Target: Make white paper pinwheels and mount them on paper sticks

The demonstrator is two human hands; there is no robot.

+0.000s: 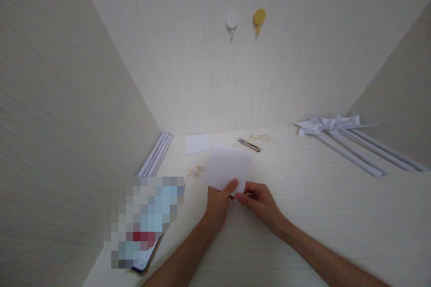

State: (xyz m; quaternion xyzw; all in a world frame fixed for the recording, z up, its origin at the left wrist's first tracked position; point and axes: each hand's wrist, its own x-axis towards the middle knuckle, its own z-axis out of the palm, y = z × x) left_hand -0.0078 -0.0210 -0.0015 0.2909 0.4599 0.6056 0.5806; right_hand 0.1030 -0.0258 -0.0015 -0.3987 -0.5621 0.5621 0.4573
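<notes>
A white sheet of paper [229,166] is held up over the middle of the table. My left hand [218,202] pinches its lower edge, thumb on top and the other fingers underneath. At the paper's lower right corner, the fingers of my right hand [257,197] are closed in a pinch on the paper. Just behind the sheet lies a pair of thread snips [249,144]. A second white square of paper [197,143] rests flat to the left, near the back wall.
Rolled paper sticks [155,154] lie at the left wall. Paper pinwheels [330,125] on sticks lie at the right. Small scraps [195,171] and thin brownish bits [259,137] are scattered about. A phone [148,251], mostly pixelated, sits front left. White [232,20] and yellow [259,17] hooks are on the wall.
</notes>
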